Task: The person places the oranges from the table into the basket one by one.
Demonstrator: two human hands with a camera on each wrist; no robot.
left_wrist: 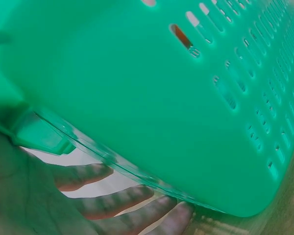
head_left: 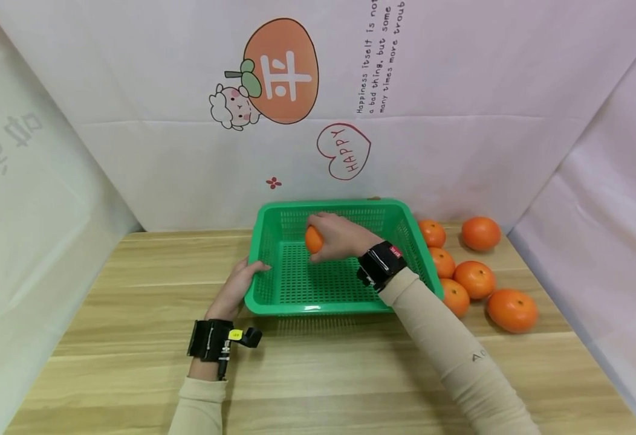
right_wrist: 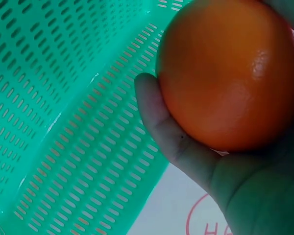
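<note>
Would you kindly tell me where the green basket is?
In the head view, the green basket stands at the table's far side, between the left hand and the orange fruits to its right.

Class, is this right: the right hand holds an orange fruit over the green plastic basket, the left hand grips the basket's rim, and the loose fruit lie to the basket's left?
Not quite: the loose fruit lie to the right of the green plastic basket, as the head view shows. The rest stands.
</note>
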